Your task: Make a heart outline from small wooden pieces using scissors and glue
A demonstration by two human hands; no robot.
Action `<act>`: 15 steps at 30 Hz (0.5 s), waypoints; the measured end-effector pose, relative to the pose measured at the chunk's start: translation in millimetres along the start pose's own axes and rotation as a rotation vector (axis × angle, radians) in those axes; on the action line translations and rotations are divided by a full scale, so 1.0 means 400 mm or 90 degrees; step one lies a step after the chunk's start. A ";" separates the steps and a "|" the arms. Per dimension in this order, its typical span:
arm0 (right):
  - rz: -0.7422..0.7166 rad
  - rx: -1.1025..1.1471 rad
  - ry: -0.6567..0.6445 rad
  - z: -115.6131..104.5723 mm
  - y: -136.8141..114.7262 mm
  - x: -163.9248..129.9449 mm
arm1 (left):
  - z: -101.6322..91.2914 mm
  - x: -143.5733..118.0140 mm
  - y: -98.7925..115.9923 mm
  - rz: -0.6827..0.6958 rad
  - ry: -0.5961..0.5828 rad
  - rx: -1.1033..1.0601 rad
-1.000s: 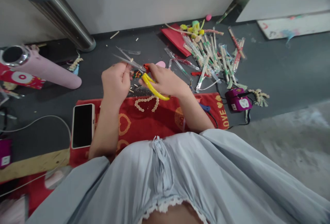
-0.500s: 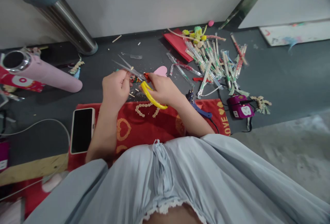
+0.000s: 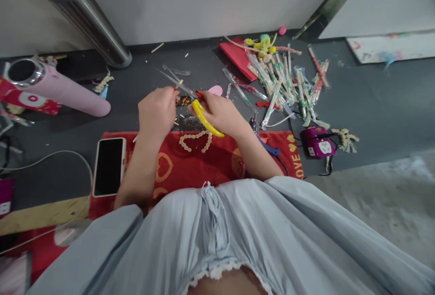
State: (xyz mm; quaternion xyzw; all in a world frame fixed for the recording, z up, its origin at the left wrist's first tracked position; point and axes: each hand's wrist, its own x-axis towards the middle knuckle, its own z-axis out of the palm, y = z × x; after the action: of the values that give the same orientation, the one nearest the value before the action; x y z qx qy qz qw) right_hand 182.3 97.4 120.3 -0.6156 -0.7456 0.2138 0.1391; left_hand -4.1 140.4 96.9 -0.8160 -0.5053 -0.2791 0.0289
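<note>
Scissors (image 3: 207, 120) with yellow handles sit clamped in the right hand (image 3: 222, 113), above the far edge of a red towel (image 3: 190, 161) spread on the dark floor (image 3: 374, 100). Largest in view is a pink cylinder (image 3: 68, 93) lying on its side at the left, near a metal pipe (image 3: 98, 32) by the wall. On the towel's left edge lies a phone (image 3: 108, 166), screen up. Well to the right is a scattered heap of wrapped sticks (image 3: 285, 82), and near it a small purple box (image 3: 317, 142). The left hand (image 3: 158, 111) is closed on clear wrappers (image 3: 178, 82), which slant up and away. Between the two hands sits a small dark patterned piece (image 3: 183, 101), just beside the scissor blades.
</note>
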 end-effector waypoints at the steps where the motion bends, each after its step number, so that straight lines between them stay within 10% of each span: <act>1: -0.004 0.005 0.008 0.000 0.001 0.000 | 0.000 0.000 -0.002 0.010 -0.001 0.006; 15: -0.109 -0.003 0.076 0.014 0.035 -0.006 | -0.041 0.010 0.007 -0.048 -0.037 -0.341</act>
State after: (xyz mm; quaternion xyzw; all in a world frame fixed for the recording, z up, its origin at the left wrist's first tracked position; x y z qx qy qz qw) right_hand 192.1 96.4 108.8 -0.5619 -0.7863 0.1624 0.1993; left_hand -7.4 136.9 113.2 -0.7828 -0.4443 -0.3804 -0.2127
